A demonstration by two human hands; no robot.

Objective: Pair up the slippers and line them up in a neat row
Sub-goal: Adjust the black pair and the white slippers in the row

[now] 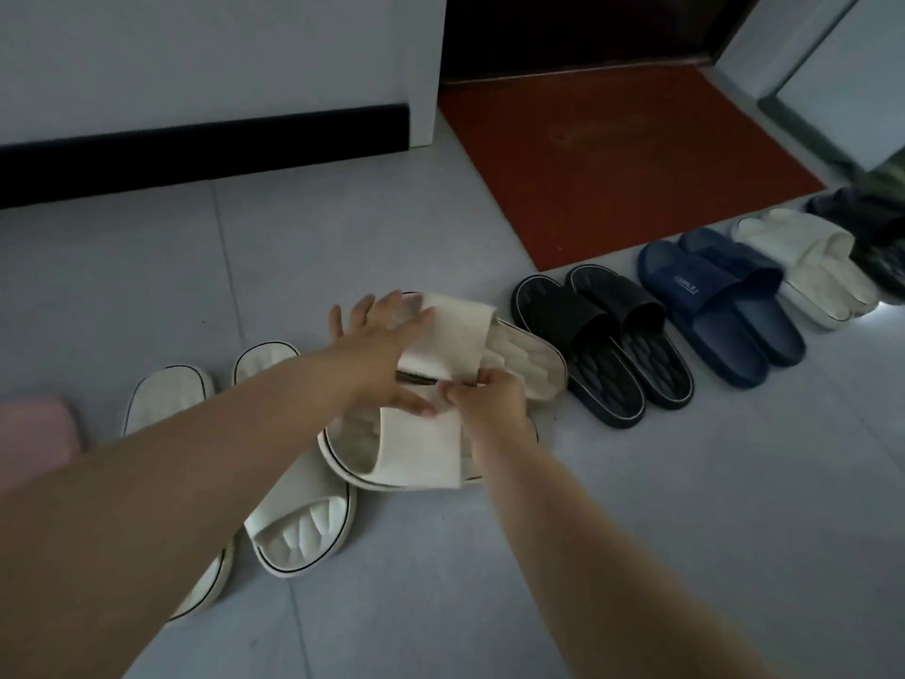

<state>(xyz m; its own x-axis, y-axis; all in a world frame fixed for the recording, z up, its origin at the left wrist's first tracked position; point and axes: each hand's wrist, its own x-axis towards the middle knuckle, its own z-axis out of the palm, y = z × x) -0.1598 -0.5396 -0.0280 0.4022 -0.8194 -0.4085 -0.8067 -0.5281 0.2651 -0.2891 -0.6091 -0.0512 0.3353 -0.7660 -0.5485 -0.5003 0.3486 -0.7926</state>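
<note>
Slippers lie along the grey floor (636,507) in a row: a black pair (602,340), a navy pair (720,301) and a cream pair (808,262) to the right, near the red doormat (627,159). Both bare arms reach forward to 2 cream slippers in the middle. The left hand (377,350) stretches across with fingers spread open, its palm lying on the strap of the far cream slipper (489,345). The right hand (489,399) is curled, pinching the strap edge of the near cream slipper (411,453), which sits crosswise in front. Another white pair (294,507) lies under the left forearm, beside something pink (34,433).
</note>
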